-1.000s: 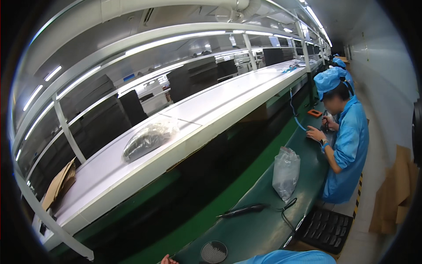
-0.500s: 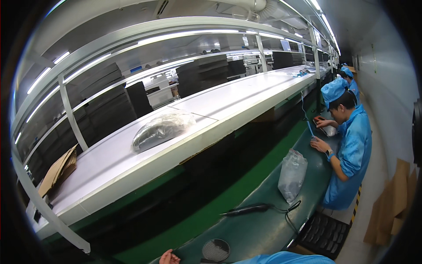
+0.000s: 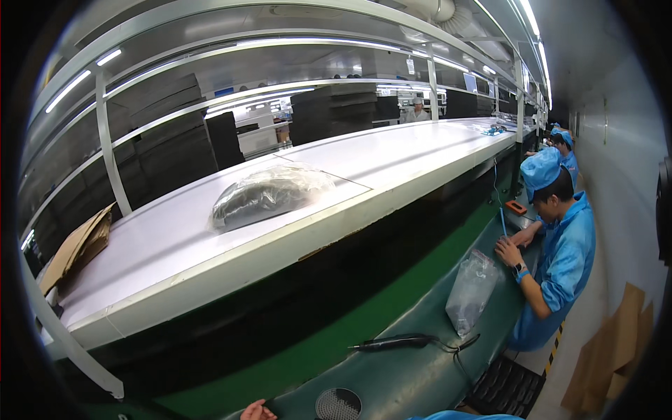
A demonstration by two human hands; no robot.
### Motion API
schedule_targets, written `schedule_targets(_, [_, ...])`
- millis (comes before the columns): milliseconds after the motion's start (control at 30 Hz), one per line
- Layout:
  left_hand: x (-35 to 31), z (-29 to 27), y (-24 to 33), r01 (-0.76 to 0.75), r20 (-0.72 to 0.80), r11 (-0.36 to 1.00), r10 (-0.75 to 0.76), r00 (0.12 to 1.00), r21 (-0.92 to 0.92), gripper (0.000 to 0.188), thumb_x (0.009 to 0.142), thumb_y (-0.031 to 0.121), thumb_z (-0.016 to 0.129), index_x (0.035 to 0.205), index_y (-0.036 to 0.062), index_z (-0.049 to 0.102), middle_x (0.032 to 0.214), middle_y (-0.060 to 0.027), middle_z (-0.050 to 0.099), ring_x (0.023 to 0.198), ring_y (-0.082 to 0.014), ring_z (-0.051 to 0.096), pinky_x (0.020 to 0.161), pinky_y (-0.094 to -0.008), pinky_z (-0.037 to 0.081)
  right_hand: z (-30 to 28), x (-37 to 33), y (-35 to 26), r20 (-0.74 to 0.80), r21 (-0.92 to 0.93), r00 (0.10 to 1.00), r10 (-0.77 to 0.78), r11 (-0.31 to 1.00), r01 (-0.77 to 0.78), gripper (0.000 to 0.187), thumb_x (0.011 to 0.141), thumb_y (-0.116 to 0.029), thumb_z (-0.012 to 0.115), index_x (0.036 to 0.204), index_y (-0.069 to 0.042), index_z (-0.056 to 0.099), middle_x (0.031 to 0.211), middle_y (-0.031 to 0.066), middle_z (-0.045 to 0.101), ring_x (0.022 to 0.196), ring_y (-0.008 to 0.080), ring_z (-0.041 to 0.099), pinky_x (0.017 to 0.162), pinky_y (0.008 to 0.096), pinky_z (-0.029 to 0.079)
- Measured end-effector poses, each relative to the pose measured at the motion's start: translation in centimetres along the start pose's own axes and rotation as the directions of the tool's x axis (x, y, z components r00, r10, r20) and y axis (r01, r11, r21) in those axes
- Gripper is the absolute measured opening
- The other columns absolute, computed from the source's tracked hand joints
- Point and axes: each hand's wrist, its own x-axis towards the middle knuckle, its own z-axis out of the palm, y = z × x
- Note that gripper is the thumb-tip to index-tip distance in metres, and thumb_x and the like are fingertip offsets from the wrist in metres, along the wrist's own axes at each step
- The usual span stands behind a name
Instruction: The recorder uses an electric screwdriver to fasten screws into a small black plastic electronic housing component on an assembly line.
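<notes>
Only the fingertips of my left hand (image 3: pixel 257 411) show at the lower edge, resting by the green bench mat (image 3: pixel 413 378); whether they hold anything is hidden. Beside them on the mat lies a round metal mesh disc (image 3: pixel 338 404). A strip of my blue sleeve (image 3: pixel 458 416) shows at the bottom; my right hand is out of the picture. A black electric screwdriver (image 3: pixel 392 343) lies on the mat farther off, its cable trailing right. On the white belt (image 3: pixel 168 259) above sits a clear plastic bag with dark contents (image 3: pixel 269 192).
A co-worker in a blue coat and cap (image 3: pixel 563 245) works at the bench on the right, behind an upright clear bag (image 3: pixel 472 290). A black tray (image 3: pixel 505 386) sits near the bench edge. Cardboard lies at the left (image 3: pixel 77 245) and on the floor at the right (image 3: pixel 616 350).
My head has turned, so the bag on the belt and the co-worker have shifted right and look larger. My fingertips stay at the lower edge.
</notes>
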Motion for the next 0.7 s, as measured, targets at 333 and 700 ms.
schedule_targets(333, [0.4,-0.7,-0.3,0.006,0.029,1.0,-0.007,1.0,0.008,0.028,0.106,0.015,0.061,0.127,-0.0027,0.067,0.086,-0.0035,0.062,0.077,-0.0116,0.059,0.07,-0.0246,0.05,-0.68,0.36,-1.08,0.022,-0.017,0.999,0.034,0.999,-0.033,0.027,0.094,-0.027,0.077,0.096,-0.001,0.071,0.082,0.0151,0.075,0.074,0.0246,0.073,0.066,0.0383,0.055])
schedule_targets(700, [0.44,-0.46,-0.17,0.012,0.002,1.0,-0.012,1.0,0.028,0.029,0.106,0.015,0.061,0.128,-0.0027,0.067,0.085,-0.0032,0.062,0.076,-0.0109,0.058,0.07,-0.0234,0.049,-0.53,0.5,-0.55,0.027,-0.024,0.999,0.02,1.0,-0.019,0.029,0.094,-0.028,0.077,0.093,0.0,0.069,0.08,0.0152,0.074,0.072,0.0249,0.072,0.065,0.0382,0.055])
